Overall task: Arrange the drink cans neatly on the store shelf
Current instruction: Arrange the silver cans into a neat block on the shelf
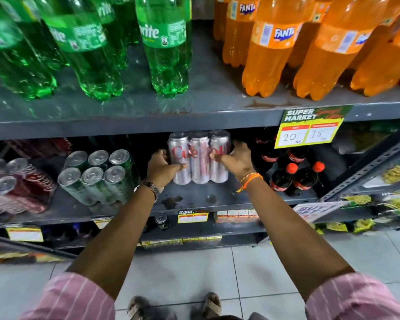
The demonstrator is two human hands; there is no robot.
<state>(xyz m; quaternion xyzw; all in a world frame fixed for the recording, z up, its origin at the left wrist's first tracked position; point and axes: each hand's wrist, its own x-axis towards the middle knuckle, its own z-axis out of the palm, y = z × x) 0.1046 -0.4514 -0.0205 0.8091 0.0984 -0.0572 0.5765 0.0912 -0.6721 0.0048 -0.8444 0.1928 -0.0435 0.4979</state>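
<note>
Bottom of the frame: two sandalled feet [173, 307] on pale floor tiles [194, 269], pink striped sleeves [79, 299] at both lower corners, and two bare forearms reaching up to the middle shelf [194, 199]. The left hand [162, 168], watch [151, 188] at the wrist, is clamped on the left side of a pack of silver cans [200, 155]; the right hand [237, 160], orange thread band [249, 180] at the wrist, grips its right side. The pack stands upright at centre frame, just under the shelf above. Left of it sits a pack of green cans [97, 174], tilted, and further left a pack of red cans [16, 183]. Right of it stand small cola bottles [293, 174] with red caps. A yellow price tag [310, 130] hangs from the upper shelf edge. Up top, green bottles [166, 47] fill the upper left, orange bottles [270, 47] the upper right.
</note>
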